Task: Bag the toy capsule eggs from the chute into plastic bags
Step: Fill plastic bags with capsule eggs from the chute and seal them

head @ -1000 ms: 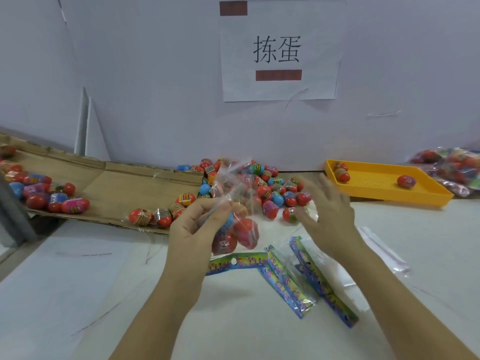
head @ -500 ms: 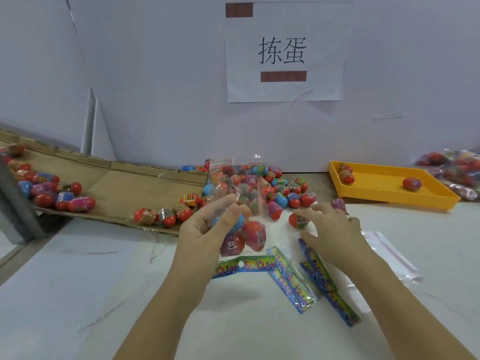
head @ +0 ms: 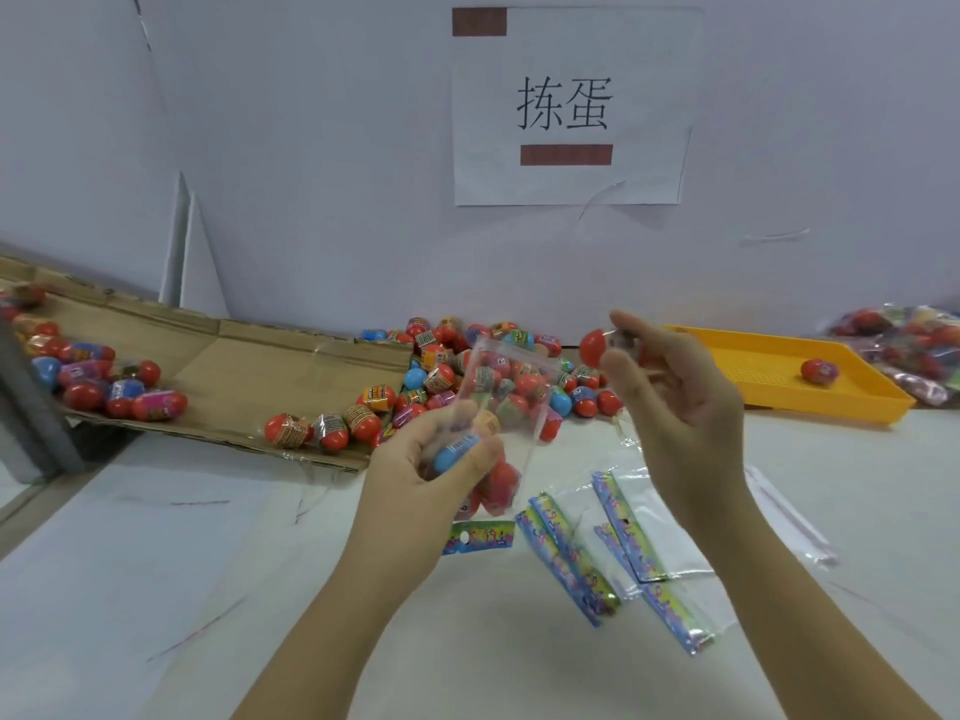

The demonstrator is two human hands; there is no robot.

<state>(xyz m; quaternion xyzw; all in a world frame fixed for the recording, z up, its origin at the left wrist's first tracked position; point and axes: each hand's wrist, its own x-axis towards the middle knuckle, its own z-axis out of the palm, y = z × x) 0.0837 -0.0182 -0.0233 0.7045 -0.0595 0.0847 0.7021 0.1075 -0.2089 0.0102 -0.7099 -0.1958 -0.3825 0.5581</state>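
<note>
My left hand (head: 441, 459) grips a clear plastic bag (head: 501, 407) held upright above the table, with a few capsule eggs inside at its bottom. My right hand (head: 670, 402) is raised to the right of the bag's mouth and pinches a red capsule egg (head: 592, 347) between thumb and fingers. Behind both hands a heap of capsule eggs (head: 498, 366) lies at the low end of the cardboard chute (head: 249, 376). More eggs (head: 93, 381) sit higher up the chute at the left.
Empty bags with colourful header strips (head: 587, 558) lie on the white table under my hands. A yellow tray (head: 779, 376) with one egg stands at the right, filled bags (head: 914, 350) beyond it. A paper sign hangs on the wall.
My right hand has come up from the egg heap with a red egg and now holds it beside the bag's mouth. My left hand keeps the bag in about the same place.
</note>
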